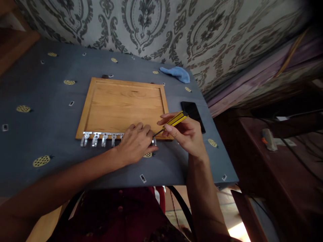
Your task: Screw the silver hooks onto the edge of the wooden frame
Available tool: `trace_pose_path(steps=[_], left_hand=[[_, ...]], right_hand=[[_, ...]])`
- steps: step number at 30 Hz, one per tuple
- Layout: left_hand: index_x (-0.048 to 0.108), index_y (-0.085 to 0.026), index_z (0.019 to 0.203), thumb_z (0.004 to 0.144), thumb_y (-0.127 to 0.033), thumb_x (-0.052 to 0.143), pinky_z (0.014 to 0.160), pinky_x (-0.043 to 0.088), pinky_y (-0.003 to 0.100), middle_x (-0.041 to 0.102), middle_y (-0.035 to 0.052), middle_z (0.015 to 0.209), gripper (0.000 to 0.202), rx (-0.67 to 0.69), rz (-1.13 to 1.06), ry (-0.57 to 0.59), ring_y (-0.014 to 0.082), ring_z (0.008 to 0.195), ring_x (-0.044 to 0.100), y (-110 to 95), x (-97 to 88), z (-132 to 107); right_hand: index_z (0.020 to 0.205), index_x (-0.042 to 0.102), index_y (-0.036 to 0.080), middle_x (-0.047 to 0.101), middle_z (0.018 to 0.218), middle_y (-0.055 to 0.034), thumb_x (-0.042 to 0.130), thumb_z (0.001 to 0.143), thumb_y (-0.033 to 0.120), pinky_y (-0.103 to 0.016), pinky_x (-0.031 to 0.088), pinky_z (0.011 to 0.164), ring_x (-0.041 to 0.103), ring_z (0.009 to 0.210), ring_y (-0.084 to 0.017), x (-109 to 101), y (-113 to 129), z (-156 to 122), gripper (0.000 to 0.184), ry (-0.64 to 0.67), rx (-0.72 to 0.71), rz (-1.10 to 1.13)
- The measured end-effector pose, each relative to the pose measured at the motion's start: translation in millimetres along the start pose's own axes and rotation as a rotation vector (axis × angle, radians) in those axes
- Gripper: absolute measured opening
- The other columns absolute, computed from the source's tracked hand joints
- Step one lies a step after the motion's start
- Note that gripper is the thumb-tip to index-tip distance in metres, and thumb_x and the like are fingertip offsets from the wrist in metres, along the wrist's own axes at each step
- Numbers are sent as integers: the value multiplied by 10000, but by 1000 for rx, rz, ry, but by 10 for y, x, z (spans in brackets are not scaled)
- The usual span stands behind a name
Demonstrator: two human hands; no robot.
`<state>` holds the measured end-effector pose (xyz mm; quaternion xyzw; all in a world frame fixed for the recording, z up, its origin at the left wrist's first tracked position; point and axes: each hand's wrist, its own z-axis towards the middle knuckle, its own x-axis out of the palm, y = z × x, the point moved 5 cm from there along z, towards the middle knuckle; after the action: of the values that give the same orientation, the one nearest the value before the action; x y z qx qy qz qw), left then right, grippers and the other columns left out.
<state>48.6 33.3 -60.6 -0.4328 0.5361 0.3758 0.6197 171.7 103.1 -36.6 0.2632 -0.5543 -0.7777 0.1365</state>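
Several metal hooks [95, 140] line the near edge of a wooden panel [128, 104] on the table [55, 129]. Left hand [136, 143] lies over some, fingers bent; grip hidden, cannot tell. Right hand [189, 137]: fingers clamped on yellow screwdriver [175, 120], phone [193, 109] just beyond.

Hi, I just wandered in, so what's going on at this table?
A person is working with both hands. The right hand holds a yellow-and-black screwdriver, its tip angled down beside the left hand. That hand lies over a strip of metal hooks along the near edge of a framed wooden panel. Whether the tip meets a screw is hidden by the fingers.
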Motion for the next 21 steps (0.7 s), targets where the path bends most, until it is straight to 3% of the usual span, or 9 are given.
trace_pose_path(steps=[5, 9, 12, 18, 21], left_hand=[[638, -114, 1035, 908, -524, 570, 822, 455, 390, 642, 112, 1012, 435, 5, 5, -9, 289, 1015, 578, -1, 15, -5], [634, -105, 1055, 906, -520, 575, 817, 450, 393, 638, 111, 1009, 445, 8, 1, -24, 292, 1006, 574, 3, 19, -8], [633, -104, 1072, 909, -523, 569, 828, 452, 394, 640, 113, 1018, 454, 9, -1, -22, 293, 1017, 574, 2, 20, -13], [634, -109, 1098, 910, -520, 571, 850, 461, 400, 651, 119, 1057, 456, -2, -4, -5, 291, 1035, 585, 3, 13, -5], [633, -106, 1100, 912, -514, 570, 856, 461, 407, 648, 124, 1073, 453, -2, -8, -4, 296, 1044, 585, 1, 12, 1]], right_hand=[[856, 756, 220, 752, 892, -24, 737, 827, 298, -244, 614, 615, 715, 729, -132, 7, 52, -1, 85, 96, -23, 57], [756, 745, 212, 737, 787, 1, 745, 817, 285, -217, 585, 537, 675, 584, -103, 37, 39, 3, 96, 78, -50, 31], [802, 743, 211, 701, 681, 22, 763, 800, 293, -213, 538, 474, 629, 516, -101, 44, 3, -3, 85, 6, -76, -41], [754, 716, 200, 639, 589, 36, 766, 791, 313, -243, 481, 525, 592, 535, -109, 57, 11, -32, 129, -190, -228, -410], [770, 706, 203, 656, 633, 30, 746, 808, 317, -254, 489, 542, 596, 550, -110, 89, -8, -50, 126, -232, -234, -397]])
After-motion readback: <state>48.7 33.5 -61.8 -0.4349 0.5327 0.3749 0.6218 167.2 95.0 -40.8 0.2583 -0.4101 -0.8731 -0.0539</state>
